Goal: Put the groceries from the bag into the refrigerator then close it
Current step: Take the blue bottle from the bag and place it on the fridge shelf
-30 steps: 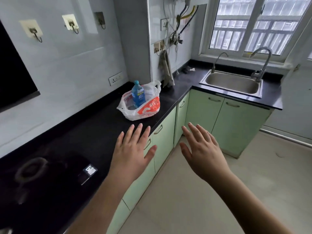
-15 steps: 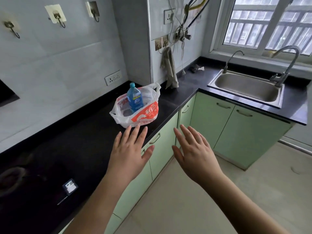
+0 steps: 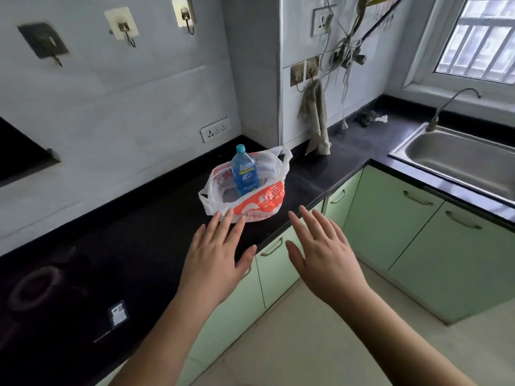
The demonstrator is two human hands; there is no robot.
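A small kitchen with pale tiled walls, green cabinet doors and a black table running along the wall to a steel sink; on the table, near its front edge, sits the white-and-orange plastic bag, its mouth open, with a blue bottle standing upright inside. Over the last second the view has closed in on the bag, and both hands have come forward with it; the left hand now has its fingertips just short of the bag's near side, the right hand beside it over the table's edge. Each grip is open, fingers straight and spread, holding nothing. The reach looks nearly complete, so unpacking has not yet begun; no refrigerator is in view.
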